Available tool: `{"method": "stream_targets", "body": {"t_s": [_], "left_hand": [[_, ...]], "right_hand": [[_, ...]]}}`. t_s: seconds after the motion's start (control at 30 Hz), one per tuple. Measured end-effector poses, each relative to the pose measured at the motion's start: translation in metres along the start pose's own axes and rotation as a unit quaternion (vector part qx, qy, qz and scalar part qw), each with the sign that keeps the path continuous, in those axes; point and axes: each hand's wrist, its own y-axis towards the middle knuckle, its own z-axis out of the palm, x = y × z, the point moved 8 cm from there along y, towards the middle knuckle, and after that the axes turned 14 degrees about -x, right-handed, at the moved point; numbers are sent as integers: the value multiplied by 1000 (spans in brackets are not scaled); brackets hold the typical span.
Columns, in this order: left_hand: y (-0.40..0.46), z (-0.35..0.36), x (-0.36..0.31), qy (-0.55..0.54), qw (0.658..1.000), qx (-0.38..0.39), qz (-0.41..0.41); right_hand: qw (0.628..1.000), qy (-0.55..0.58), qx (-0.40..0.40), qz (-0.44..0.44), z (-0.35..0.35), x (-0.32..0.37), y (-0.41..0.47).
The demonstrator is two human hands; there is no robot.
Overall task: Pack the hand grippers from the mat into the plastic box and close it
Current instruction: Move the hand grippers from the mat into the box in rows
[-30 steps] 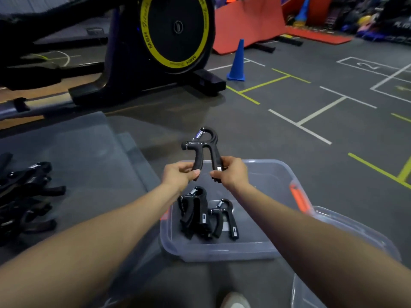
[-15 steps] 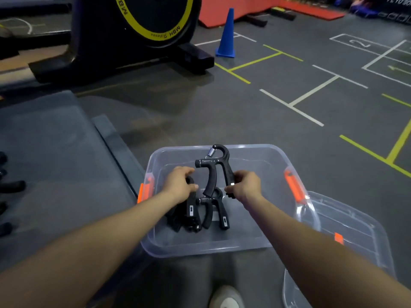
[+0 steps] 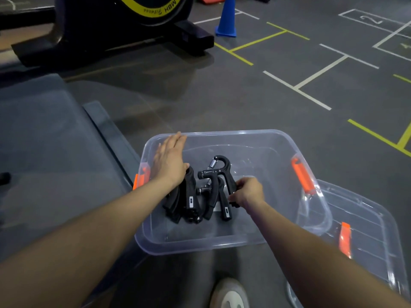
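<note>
A clear plastic box (image 3: 311, 210) with orange latches sits on the floor in front of me. Several black hand grippers (image 3: 189, 198) lie bunched on its bottom. One black hand gripper with a steel spring (image 3: 219, 168) rests on top of them, and my right hand (image 3: 248, 193) pinches the end of its right handle. My left hand (image 3: 170, 160) is flat with straight fingers over the box's left side, holding nothing. The grey mat (image 3: 51, 152) lies left of the box.
The clear lid (image 3: 373, 245) with an orange latch lies on the floor right of the box. A black exercise machine (image 3: 111, 25) with a yellow-ringed wheel stands at the back left, with a blue cone (image 3: 226, 18) beside it. My shoe (image 3: 229, 294) is below the box.
Both hands lowered the hand gripper into the box onto the others. My left hand let go of it and moved left with fingers spread flat. The view tilted down.
</note>
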Motion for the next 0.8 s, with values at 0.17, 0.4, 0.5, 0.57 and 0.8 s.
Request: {"method": "stream_targets", "body": {"t_s": [0.17, 0.4, 0.5, 0.57, 0.8], "left_hand": [[7, 9, 2, 16, 1000, -3, 11], [12, 13, 4, 11, 999, -24, 31], [9, 12, 3, 16, 998, -35, 40], [9, 9, 2, 21, 998, -46, 41], [6, -2, -2, 32, 996, -66, 48]], "right_hand": [[999, -35, 34, 23, 20, -11, 7], [995, -65, 52, 46, 42, -18, 14], [996, -57, 55, 51, 45, -22, 15], [996, -54, 49, 47, 46, -25, 16], [997, -57, 35, 24, 48, -30, 13]]}}
